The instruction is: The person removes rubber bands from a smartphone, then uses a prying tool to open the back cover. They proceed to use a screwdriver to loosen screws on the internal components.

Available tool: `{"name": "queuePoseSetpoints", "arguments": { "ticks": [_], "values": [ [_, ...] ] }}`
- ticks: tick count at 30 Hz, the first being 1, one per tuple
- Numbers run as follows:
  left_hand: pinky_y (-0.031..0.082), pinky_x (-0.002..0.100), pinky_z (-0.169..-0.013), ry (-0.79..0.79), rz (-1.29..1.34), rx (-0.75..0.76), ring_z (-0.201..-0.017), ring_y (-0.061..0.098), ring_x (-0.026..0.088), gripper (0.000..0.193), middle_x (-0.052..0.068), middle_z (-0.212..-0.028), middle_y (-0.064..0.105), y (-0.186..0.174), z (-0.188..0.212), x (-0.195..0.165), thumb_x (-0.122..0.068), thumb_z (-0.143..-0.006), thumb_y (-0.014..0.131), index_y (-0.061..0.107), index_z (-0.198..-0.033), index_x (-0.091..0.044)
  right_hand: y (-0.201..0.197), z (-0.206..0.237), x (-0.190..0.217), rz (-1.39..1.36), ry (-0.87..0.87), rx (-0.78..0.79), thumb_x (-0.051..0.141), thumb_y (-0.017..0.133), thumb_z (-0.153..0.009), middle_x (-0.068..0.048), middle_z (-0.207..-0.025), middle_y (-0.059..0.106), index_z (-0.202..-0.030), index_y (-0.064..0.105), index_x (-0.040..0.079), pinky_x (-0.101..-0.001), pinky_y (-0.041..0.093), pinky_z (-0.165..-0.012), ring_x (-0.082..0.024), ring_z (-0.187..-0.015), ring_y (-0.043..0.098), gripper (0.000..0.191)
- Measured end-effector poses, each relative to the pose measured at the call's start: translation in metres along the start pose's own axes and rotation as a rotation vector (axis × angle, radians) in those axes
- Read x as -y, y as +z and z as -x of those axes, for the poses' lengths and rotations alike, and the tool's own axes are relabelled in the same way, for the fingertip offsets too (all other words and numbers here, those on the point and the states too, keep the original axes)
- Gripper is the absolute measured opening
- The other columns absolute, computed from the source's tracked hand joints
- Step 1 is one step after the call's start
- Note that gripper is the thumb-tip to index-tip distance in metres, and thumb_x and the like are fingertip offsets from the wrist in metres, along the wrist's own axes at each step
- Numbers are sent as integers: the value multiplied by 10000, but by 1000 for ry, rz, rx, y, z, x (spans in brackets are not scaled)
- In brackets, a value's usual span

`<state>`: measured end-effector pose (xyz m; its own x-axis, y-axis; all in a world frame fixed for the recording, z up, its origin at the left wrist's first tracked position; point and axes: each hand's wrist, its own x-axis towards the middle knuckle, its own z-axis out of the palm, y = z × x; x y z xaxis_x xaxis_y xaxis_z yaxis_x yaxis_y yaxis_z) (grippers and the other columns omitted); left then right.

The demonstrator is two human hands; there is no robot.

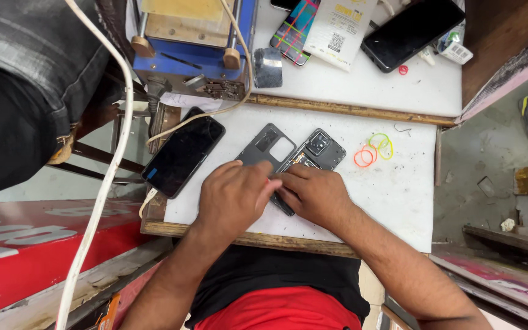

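left hand (234, 194) presses fingers down on the grey back cover (268, 146); right hand (314, 194) pinches the opened phone (316, 151) just beside it, mid-table. far left lies a black phone (183, 156); far right, coloured rubber bands (374, 150).

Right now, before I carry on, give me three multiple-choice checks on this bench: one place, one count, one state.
1. Where does the dark phone lie? A) left of the hands B) right of them C) under them
2. How many loose rubber bands lie by the opened phone? A) one B) three C) six
3. The grey back cover is: A) fitted on B) off, beside the opened phone C) absent

A: it lies screen up by the left hand.
B: two orange, one yellow-green.
B: the phone's insides show; the right hand rests on it.
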<state>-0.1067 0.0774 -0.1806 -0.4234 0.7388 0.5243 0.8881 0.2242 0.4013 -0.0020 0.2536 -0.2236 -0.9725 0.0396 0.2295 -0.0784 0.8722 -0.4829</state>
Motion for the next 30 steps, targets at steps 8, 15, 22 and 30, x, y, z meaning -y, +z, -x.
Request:
{"name": "queuePoseSetpoints", "arguments": {
  "ticks": [8,15,22,30],
  "values": [
    [563,359,-643,-164,49,-148,-697,724,258,457,97,-798,716,5,21,10,-131,-886,826,557,-1234,-10,1,1,5,62,-86,-46,236,758,-868,-25,-841,661,-1029,741,153,-396,549,-572,-248,-703,682,182],
    [608,348,-776,-328,245,-202,-849,758,240,536,124,-952,732,-5,39,21,-9,-930,686,397,-1380,34,-3,-1,13,175,-218,-33,161,703,-844,-47,-881,640,-1030,697,86,-383,557,-621,-234,-752,675,201],
    [603,434,-740,-448,-48,89,-841,732,361,539,187,-1166,698,-21,47,24,1,-896,626,499,-1418,-52,-1,-15,25,456,-241,152,166,653,-817,-40,-818,579,-877,601,104,-366,558,-565,-209,-716,656,101],
    [616,363,-606,-455,-242,369,-772,746,281,711,107,-1234,575,-13,51,11,-329,-800,808,504,-1420,-157,-4,-26,23,433,-243,134,157,655,-839,-61,-819,564,-868,574,83,-344,570,-506,-208,-722,658,113]
  ]
}}
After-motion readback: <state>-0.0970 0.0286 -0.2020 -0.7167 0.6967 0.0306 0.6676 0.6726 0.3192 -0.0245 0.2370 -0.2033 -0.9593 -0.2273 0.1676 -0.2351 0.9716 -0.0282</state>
